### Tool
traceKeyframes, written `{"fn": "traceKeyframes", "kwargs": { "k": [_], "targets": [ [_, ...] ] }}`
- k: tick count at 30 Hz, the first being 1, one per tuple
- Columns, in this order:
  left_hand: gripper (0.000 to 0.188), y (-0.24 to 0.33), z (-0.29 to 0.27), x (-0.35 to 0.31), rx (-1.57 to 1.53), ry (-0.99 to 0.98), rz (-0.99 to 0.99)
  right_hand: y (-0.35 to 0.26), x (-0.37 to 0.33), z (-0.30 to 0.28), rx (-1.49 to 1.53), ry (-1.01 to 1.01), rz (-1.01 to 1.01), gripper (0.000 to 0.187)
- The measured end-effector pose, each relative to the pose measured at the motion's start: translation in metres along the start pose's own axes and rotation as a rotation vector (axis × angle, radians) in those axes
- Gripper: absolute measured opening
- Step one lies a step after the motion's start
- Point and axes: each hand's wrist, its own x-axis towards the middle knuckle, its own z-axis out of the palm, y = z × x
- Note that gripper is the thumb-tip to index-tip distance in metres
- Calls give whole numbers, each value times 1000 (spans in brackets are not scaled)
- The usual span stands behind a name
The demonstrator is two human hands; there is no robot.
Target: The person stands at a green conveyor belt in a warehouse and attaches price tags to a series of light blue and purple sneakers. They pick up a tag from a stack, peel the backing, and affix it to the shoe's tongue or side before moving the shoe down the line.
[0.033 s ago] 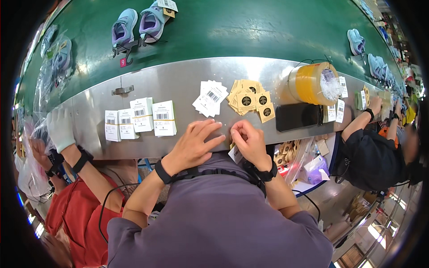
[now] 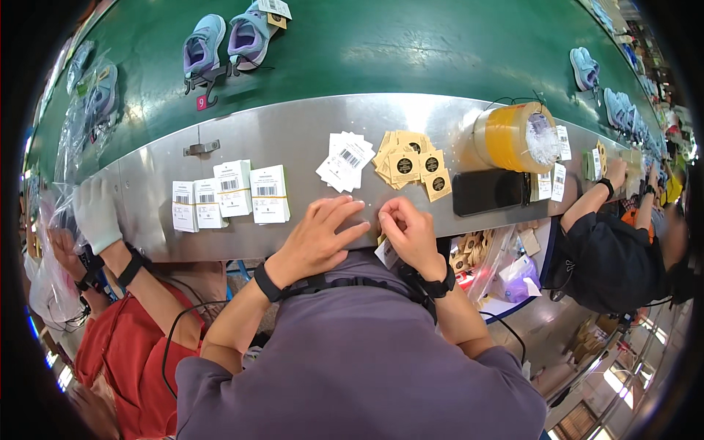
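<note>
My left hand [image 2: 320, 233] lies palm down at the near edge of the metal counter [image 2: 286, 121], its fingers spread and holding nothing. To its right, my right hand [image 2: 412, 233] is closed, thumb and fingertips pinched together. A white hang tag [image 2: 386, 254] with a bit of brown card hangs under that hand; the fingers partly hide where it is gripped. Just beyond my hands are a loose pile of white barcode tags [image 2: 346, 163] and a fanned pile of brown card tags [image 2: 405, 166] with black round prints.
Banded stacks of white tags [image 2: 233, 189] stand at left, near a co-worker's gloved hand [image 2: 97, 213]. A black phone [image 2: 488, 192] and a yellow tape roll [image 2: 506, 138] lie at right. Blue shoes [image 2: 204, 45] sit on the green belt [image 2: 381, 51]. A bin [image 2: 544, 253] is below right.
</note>
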Motion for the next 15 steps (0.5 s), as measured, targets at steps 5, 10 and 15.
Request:
{"fn": "traceKeyframes", "kwargs": {
  "k": [5,10,15],
  "targets": [
    [61,0,-1,0,-8,-8,-5,1,0,0,6,0,7,5],
    [62,0,-2,0,-17,-14,-13,0,0,0,14,-5,2,4],
    [63,0,-2,0,-23,-12,-12,-1,0,0,7,-2,11,4]
  ]
}}
